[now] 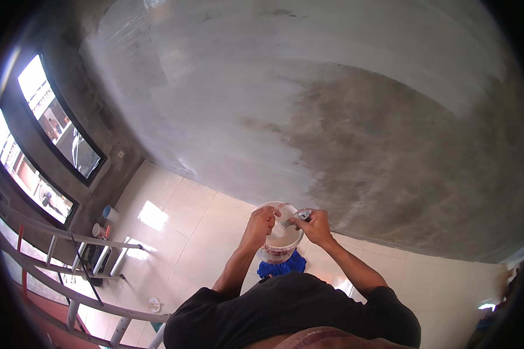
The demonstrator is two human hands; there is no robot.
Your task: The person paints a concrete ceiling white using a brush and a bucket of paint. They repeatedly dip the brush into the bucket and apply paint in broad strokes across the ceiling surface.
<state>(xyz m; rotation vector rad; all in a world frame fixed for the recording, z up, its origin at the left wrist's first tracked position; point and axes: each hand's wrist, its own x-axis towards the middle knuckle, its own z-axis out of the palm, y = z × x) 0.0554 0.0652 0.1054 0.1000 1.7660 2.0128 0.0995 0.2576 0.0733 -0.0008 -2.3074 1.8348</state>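
Pale floor tiles (201, 227) spread around the person in a black shirt (291, 308), with a blue cloth (282, 267) just by the base of a white bucket (276, 252). At the bucket's opening, the right hand (316, 227) grips a small grey tool (303, 215); the left hand (259, 225) has curled fingers, holding what I cannot tell. Farther off rises a patchily coated grey wall (384, 145), with windows (78, 152) at left.
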